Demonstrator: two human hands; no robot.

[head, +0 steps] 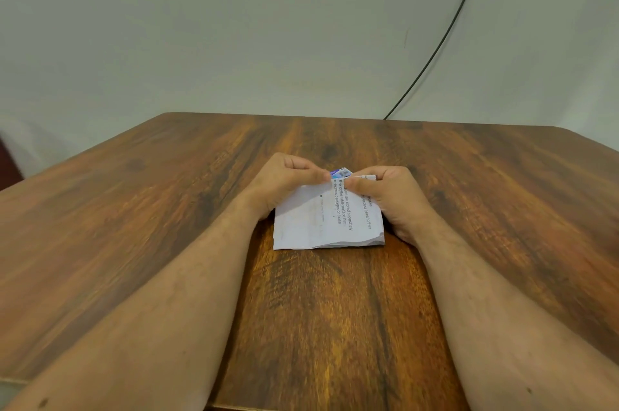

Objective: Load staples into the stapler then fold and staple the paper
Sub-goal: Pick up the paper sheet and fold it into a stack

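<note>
Paper [326, 219] folded, creased, on woodgrain table [134, 226]; left hand [284, 179], right hand [388, 193] apparently pinching far edge.

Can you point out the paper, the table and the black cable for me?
paper [311, 226]: head view, blank lower left part.
table [134, 209]: head view, bare wood at left.
black cable [445, 35]: head view, middle stretch against the wall.
</note>
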